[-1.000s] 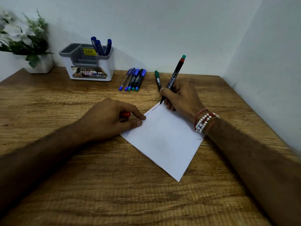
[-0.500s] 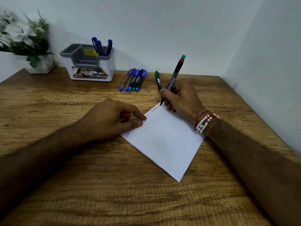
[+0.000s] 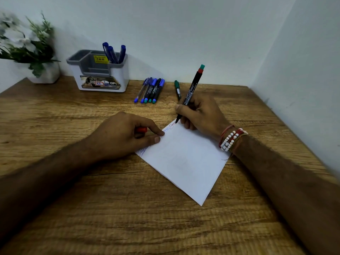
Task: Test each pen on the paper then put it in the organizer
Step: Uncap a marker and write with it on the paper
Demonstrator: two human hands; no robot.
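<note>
My right hand grips a black pen with a red and green end, its tip touching the top corner of the white paper. Red and blue scribbles run along the paper's upper left edge. My left hand holds a red cap in its curled fingers while its fingertips press on the paper's left edge. The white and grey organizer stands at the back left with three blue pens in its right compartment. Several capped pens lie in a row beside it, and a green pen lies apart from them.
A potted plant with white flowers stands in the far left corner of the wooden desk. Walls close off the back and the right side. Beaded bracelets circle my right wrist.
The pen tip has crept a little to the right along the paper's top corner, lengthening the red scribble. My left hand has stayed put.
</note>
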